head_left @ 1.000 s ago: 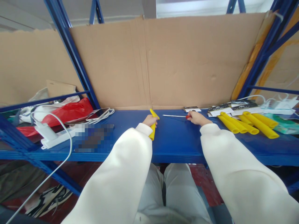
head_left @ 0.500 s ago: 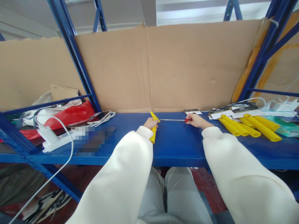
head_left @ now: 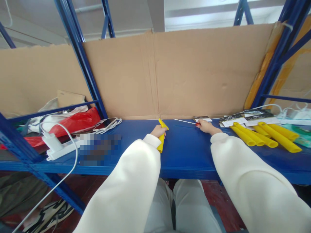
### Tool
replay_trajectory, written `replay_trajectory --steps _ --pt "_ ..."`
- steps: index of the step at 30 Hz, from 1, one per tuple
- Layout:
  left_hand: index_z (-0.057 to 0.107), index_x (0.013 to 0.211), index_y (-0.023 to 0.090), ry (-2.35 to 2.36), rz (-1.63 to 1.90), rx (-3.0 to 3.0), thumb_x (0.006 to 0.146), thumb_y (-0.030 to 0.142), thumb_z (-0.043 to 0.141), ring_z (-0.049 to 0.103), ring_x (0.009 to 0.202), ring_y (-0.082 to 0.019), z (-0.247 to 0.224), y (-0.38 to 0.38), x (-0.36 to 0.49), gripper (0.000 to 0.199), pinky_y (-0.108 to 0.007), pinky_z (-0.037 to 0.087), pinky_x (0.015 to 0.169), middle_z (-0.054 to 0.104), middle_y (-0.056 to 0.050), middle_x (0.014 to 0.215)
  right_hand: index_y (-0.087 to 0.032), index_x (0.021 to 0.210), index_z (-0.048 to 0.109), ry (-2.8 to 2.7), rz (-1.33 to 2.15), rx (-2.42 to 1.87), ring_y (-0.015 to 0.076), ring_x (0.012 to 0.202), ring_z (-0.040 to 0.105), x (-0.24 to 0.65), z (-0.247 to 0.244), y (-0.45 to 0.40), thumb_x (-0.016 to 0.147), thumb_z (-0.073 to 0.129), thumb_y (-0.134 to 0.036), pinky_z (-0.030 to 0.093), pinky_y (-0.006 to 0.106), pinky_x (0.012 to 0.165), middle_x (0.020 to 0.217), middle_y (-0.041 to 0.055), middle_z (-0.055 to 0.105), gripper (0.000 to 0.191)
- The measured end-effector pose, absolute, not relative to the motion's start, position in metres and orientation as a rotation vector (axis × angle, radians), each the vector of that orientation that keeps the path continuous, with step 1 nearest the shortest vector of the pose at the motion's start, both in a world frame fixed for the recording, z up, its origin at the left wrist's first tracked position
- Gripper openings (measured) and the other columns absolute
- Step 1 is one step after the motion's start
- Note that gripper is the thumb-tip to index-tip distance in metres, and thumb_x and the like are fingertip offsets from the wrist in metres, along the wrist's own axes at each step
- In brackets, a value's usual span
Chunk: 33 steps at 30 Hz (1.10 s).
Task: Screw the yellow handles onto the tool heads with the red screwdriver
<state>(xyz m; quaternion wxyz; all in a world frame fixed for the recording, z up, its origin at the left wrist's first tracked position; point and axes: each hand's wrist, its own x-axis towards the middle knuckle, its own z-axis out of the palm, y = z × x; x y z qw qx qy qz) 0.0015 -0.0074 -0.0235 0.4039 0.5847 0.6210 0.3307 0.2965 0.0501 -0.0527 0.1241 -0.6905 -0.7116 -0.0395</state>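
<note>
And here's the yellow tube (head_left: 160, 148), right in the left hand (head_left: 158, 131), fingers closed around its middle, its upper end poking out beyond the grip and its lower end slanting back towards the wearer. Across to the right hand (head_left: 204, 125), and that one's clenched on the red handle of a screwdriver (head_left: 184, 121), the thin metal shaft pointing at the left hand, its tip apart from the yellow tube. Both grips are over the blue shelf (head_left: 187, 155).

Just behind the right grip lies a small card (head_left: 202, 117), dark and white, its print too small to read. Further right of that grip, it's a pile of black-and-white packets (head_left: 233, 120), light lettering on the black bands, again too small to make out. Nearer the wearer, against those packets, come several more yellow tubes (head_left: 267, 137), open ends facing the wearer, with a green packet (head_left: 303, 136) beyond them.

Swing out left of the left grip: a phone (head_left: 106, 125) by coiled white cable, a blurred-out patch, a white power strip (head_left: 64, 150) and a red bag (head_left: 80, 121). Behind both grips, upright cardboard (head_left: 218, 74) spans the back.
</note>
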Motion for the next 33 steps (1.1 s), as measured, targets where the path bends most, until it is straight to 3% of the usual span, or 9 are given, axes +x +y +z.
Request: replay_trajectory --steps 7,16,24,28,33 --pt "0.059 0.071 0.015 1.579 0.836 1.466 0.091 0.011 0.057 0.049 0.038 -0.010 -0.024 -0.006 0.002 0.021 -0.021 0.041 0.046 0.051 0.005 0.047 -0.017 0.122 0.057 -2.077 -0.074 -2.105 0.0309 0.119 0.065 0.294 -0.051 0.055 0.100 0.044 -0.026 0.048 0.040 0.092 0.128 0.0219 0.068 0.027" --pt "0.062 0.076 0.014 1.569 0.831 1.475 0.092 0.011 0.056 0.051 0.040 -0.012 -0.026 -0.006 0.002 0.018 -0.023 0.042 0.048 0.051 0.004 0.047 -0.020 0.115 0.059 -2.081 -0.115 -2.036 0.0293 0.111 0.068 0.302 -0.055 0.068 0.098 0.048 -0.027 0.050 0.038 0.086 0.120 0.0187 0.072 0.022" --pt "0.060 0.068 0.015 1.568 0.850 1.470 0.090 0.009 0.058 0.049 0.037 -0.011 -0.026 -0.004 0.001 0.023 -0.023 0.042 0.048 0.049 0.004 0.044 -0.022 0.095 0.059 -2.047 -0.077 -1.792 0.0262 0.090 0.070 0.306 -0.057 0.056 0.089 0.060 -0.021 0.051 0.035 0.079 0.098 0.0129 0.074 0.007" --pt "0.060 0.064 0.015 1.587 0.868 1.466 0.089 0.010 0.059 0.051 0.039 -0.012 -0.027 -0.003 0.000 0.025 -0.023 0.044 0.049 0.052 0.002 0.045 -0.024 0.088 0.057 -2.092 -0.004 -1.510 0.0217 0.077 0.066 0.305 -0.059 0.048 0.081 0.065 -0.019 0.052 0.032 0.072 0.083 0.0054 0.071 0.011" --pt "0.065 0.073 0.013 1.592 0.878 1.458 0.088 0.012 0.062 0.053 0.040 -0.012 -0.027 -0.003 -0.001 0.015 -0.023 0.047 0.050 0.053 0.003 0.046 -0.025 0.083 0.056 -2.140 0.009 -1.370 0.0199 0.071 0.063 0.299 -0.061 0.043 0.077 0.067 -0.021 0.051 0.031 0.070 0.075 0.0016 0.068 0.013"
